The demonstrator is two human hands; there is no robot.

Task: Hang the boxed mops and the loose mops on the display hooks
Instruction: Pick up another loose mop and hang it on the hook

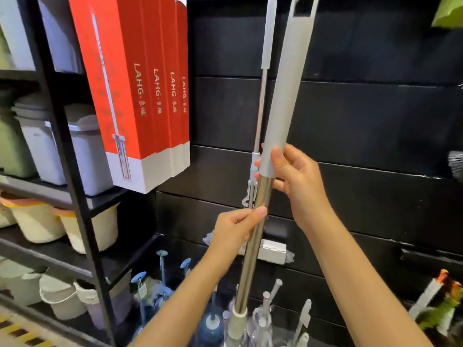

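I hold a loose mop (288, 96) upright and slightly tilted before the black slat wall (363, 121). Its grey sleeve ends in a hanging loop at the top edge of the view. My right hand (293, 176) grips the lower end of the grey sleeve. My left hand (235, 229) holds the steel pole just below it. A second loose mop (265, 51) hangs behind, close to the left of the held one. Several red boxed mops (140, 96) marked LAHG hang in a row on the left. The hooks themselves are out of view.
A black shelving unit (75, 196) on the left holds grey bins (82, 151) and cream tubs (37, 221). Below my arms stand several more mop handles (270, 304) and blue brushes (162, 271). A small white box (273, 251) sits against the wall.
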